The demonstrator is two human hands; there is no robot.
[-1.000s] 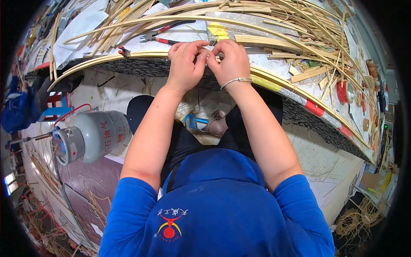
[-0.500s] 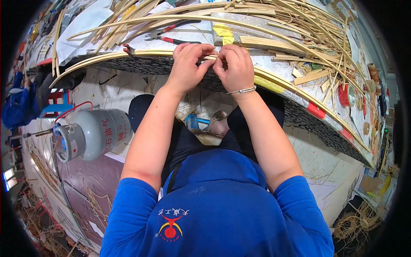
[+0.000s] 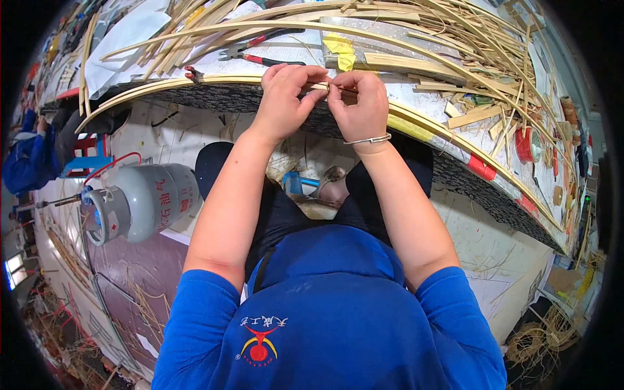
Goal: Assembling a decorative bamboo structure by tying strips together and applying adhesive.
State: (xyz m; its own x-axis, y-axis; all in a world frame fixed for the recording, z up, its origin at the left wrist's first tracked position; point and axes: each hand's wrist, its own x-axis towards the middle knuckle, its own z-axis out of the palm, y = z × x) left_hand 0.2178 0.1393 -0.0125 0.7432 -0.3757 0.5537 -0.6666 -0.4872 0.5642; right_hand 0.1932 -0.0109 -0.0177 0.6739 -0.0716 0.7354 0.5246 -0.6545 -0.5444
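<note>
A long pale bamboo strip (image 3: 162, 84), apparently doubled, bends along the near edge of the table. My left hand (image 3: 286, 97) is closed around its middle, thumb and fingers pinching it. Close beside it, my right hand (image 3: 361, 107) is also closed at the strip, its thumb and forefinger pressed together. Something thin and dark shows between the fingertips, too small to name. A small red clip (image 3: 193, 74) grips the strip left of my hands. Just beyond my left hand lie red-and-black-handled pliers (image 3: 260, 58) and a piece of yellow material (image 3: 340, 51).
Bamboo strips (image 3: 455, 32) lie piled across the table (image 3: 201, 62), with offcuts (image 3: 474, 117) and a red tape roll (image 3: 522, 144) at right. A grey gas cylinder (image 3: 156, 201) lies on the left. Another person in blue (image 3: 29, 159) is at far left.
My right hand has shifted very slightly, its fingers turning at the strip. My left hand keeps its pinch in nearly the same place.
</note>
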